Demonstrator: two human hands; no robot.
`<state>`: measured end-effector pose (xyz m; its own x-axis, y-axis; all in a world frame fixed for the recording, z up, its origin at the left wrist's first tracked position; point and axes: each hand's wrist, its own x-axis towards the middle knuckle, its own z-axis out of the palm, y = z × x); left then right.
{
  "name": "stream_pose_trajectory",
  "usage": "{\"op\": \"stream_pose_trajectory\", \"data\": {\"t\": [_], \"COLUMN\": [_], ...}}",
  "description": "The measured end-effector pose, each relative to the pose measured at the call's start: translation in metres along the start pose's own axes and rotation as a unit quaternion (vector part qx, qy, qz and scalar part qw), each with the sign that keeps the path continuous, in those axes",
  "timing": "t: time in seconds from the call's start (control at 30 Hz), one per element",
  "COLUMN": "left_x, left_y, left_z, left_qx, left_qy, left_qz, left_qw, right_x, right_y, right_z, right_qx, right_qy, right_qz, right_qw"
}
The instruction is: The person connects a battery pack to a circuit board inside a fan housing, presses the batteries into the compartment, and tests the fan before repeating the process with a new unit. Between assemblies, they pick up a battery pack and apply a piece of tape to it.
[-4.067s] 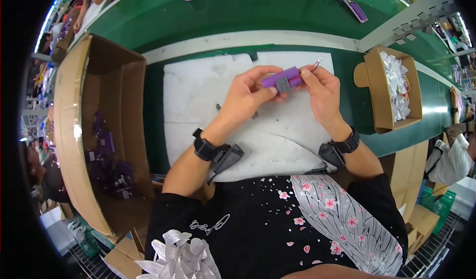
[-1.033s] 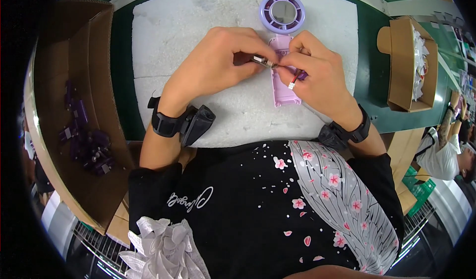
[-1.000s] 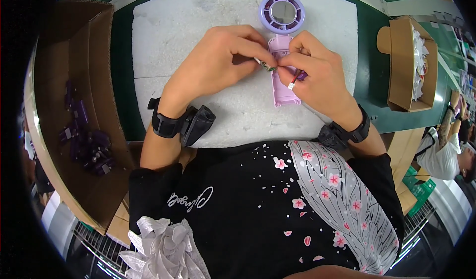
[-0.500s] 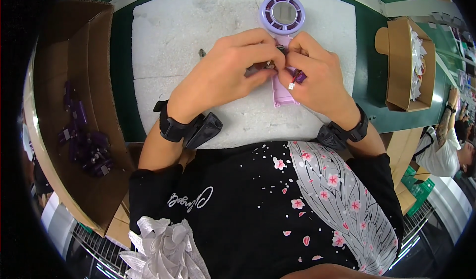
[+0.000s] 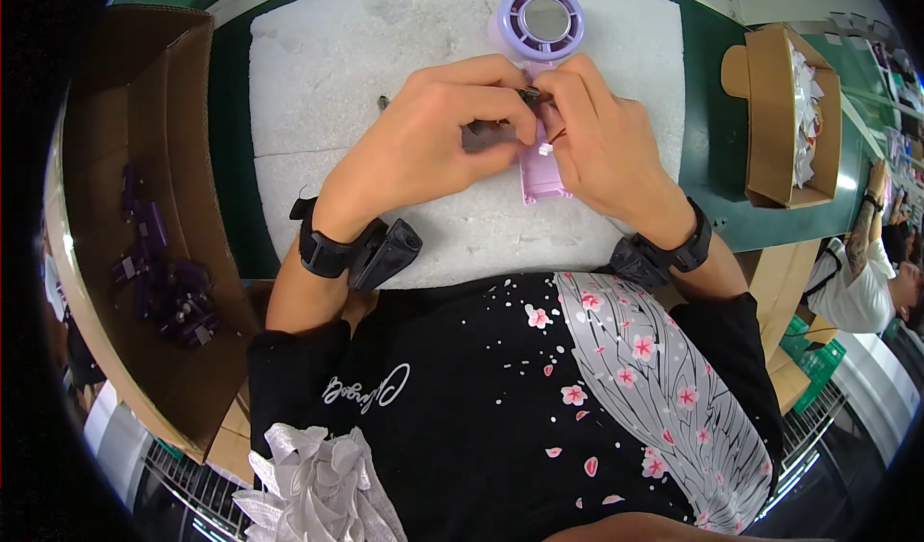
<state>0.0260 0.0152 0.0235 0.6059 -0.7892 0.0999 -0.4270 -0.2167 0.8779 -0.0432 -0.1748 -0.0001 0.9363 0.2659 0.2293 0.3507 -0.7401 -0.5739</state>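
A lavender handheld fan (image 5: 541, 19) lies on white foam, its round head away from me and its pink open handle shell (image 5: 544, 178) toward me. My left hand (image 5: 433, 128) is closed over the shell's upper part, thumb and fingers curled together around a small dark piece (image 5: 528, 93). From the other side my right hand (image 5: 611, 142) meets it, with its fingertips pinched at the same spot. A white plug (image 5: 546, 148) on a thin wire sticks out beside the right fingers. What each hand grips is mostly hidden by the fingers.
Left of the foam board (image 5: 332, 70) stands a deep cardboard box (image 5: 183, 90) with several purple cylinders (image 5: 154, 224). A smaller cardboard box (image 5: 765, 128) holding white packets stands on the right. A small dark bit (image 5: 383, 103) lies on the foam. Another person (image 5: 857, 277) is at far right.
The right fingers have shifted up and left over the shell, and the white plug has moved with them. A purple part seen earlier by the right hand is now hidden.
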Motion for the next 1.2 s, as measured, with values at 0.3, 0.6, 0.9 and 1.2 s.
{"op": "stream_pose_trajectory", "data": {"t": [0.3,0.6,0.9,1.2], "left_x": [0.000,-0.001,0.000,0.000], "left_y": [-0.009,-0.013,-0.015,-0.017], "left_z": [0.005,0.005,0.007,0.008], "left_qx": [-0.036,-0.093,-0.110,-0.116], "left_qy": [0.028,0.030,0.035,0.041], "left_qz": [-0.005,-0.034,-0.035,-0.040], "left_qw": [0.999,0.995,0.993,0.992], "right_x": [0.001,0.003,0.002,-0.001], "right_y": [0.003,0.015,0.020,0.015], "right_z": [0.003,-0.013,-0.015,-0.012], "right_qx": [0.033,0.122,0.189,0.171], "right_qy": [0.040,0.049,0.005,0.010], "right_qz": [-0.003,-0.065,-0.038,-0.019], "right_qw": [0.999,0.989,0.981,0.985]}}
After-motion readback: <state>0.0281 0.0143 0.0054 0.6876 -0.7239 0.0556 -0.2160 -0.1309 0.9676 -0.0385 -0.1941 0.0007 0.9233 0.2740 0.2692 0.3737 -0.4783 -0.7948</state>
